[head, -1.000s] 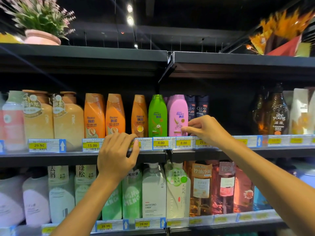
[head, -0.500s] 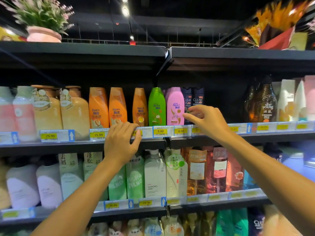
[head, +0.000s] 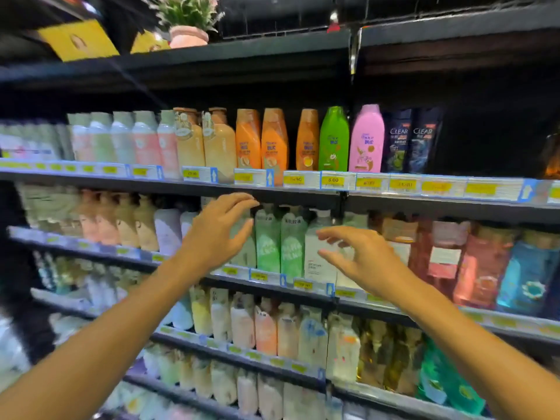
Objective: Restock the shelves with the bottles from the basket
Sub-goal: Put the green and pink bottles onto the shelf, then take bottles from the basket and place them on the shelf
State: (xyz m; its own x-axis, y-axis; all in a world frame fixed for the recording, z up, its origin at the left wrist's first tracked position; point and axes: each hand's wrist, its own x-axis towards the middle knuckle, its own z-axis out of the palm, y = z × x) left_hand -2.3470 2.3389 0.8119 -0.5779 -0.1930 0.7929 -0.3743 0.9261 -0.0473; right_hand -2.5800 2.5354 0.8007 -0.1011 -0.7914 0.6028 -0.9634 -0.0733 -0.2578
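Note:
A pink bottle (head: 366, 140) stands upright on the upper shelf (head: 303, 195), between a green bottle (head: 334, 139) and two dark Clear bottles (head: 410, 140). Orange bottles (head: 262, 139) fill the row to its left. My left hand (head: 216, 231) hovers in front of the shelf below, fingers loosely spread, holding nothing. My right hand (head: 360, 256) is level with a white bottle (head: 318, 247) on that lower shelf, fingers spread and empty. The basket is out of view.
Several shelves of shampoo bottles run below, with yellow price tags (head: 333, 180) along each edge. A potted plant (head: 188, 25) and yellow boxes (head: 78, 40) sit on top. Pink and blue bottles (head: 527, 268) stand at the right. The view is motion-blurred.
Both hands have left the upper shelf edge and the pink bottle and dropped to the shelf below. The view has swung left and down.

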